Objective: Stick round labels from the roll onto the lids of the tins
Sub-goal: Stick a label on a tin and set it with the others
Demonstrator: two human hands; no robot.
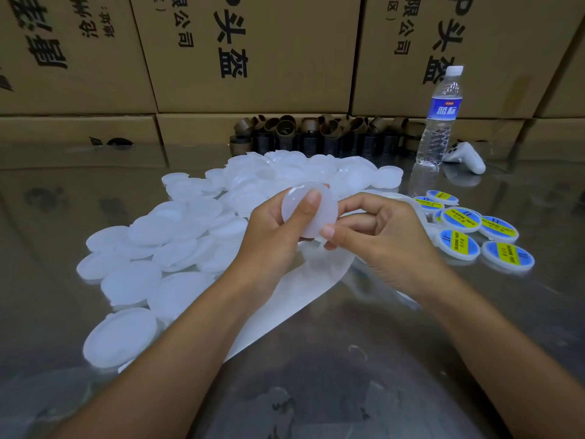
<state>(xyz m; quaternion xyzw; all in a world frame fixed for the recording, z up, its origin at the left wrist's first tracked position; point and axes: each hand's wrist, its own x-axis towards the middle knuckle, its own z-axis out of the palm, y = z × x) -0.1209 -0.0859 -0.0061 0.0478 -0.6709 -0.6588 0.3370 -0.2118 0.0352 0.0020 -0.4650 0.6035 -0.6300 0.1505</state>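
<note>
Centrally, above the reflective worktop [380,359], both forearms are extended forward and angled inward so that the hands meet at mid-frame. A single white translucent lid [308,213], unlabelled on the face shown, is gripped by the left hand [275,229]: its thumb is laid flat across the upper face while the remaining fingers are curled behind. The lid's lower right rim is pinched by the right hand [380,236], whose thumb tip is set on the edge and whose fingers are folded tightly into the palm; whether anything else is enclosed there cannot be told. Beneath the hands a white backing strip [285,299] is spread on the worktop. A heap of plain lids [158,248] is massed to the left and behind, and a group of labelled lids [468,226], marked in blue and yellow, is gathered to the right. Further back, a water bottle [440,122], a white controller [465,156], a cluster of cardboard cores [316,134] and stacked cartons [253,52] are seen.
</note>
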